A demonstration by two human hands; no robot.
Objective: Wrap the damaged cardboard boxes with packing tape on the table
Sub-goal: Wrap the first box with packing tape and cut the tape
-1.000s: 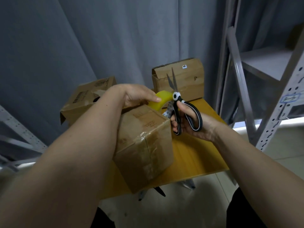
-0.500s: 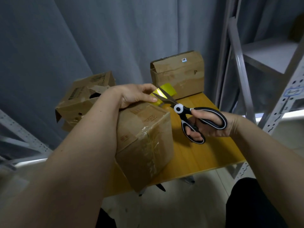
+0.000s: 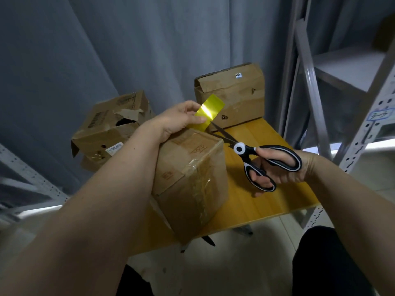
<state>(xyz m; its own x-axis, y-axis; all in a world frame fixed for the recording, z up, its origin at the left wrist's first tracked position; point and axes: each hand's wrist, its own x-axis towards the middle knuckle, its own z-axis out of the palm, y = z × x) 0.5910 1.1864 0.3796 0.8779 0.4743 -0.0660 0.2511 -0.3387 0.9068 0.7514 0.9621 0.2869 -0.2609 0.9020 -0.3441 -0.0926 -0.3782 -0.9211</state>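
Left hand (image 3: 179, 119) over the far top edge of a brown cardboard box wrapped in clear tape (image 3: 192, 174); thumb and forefinger pinch a strip of glossy yellow packing tape (image 3: 209, 111), which stands up off the box's far edge. The box sits at the near-left part of a yellow wooden tabletop (image 3: 267, 193), one corner overhanging the near edge.

Right hand (image 3: 282, 167) holds black-and-white-handled scissors (image 3: 252, 154), fingers curled through both loops. Blades are parted, tips at the lower edge of the yellow strip, just above the box top.

Torn brown cardboard box with a hole in its top (image 3: 111, 129) at the far-left corner, partly off the tabletop. Dented upright brown cardboard box with a small white sticker (image 3: 233, 95) at the far edge. Grey curtain (image 3: 149, 50) behind. Grey metal shelving rack (image 3: 346, 77) to the right of the table.
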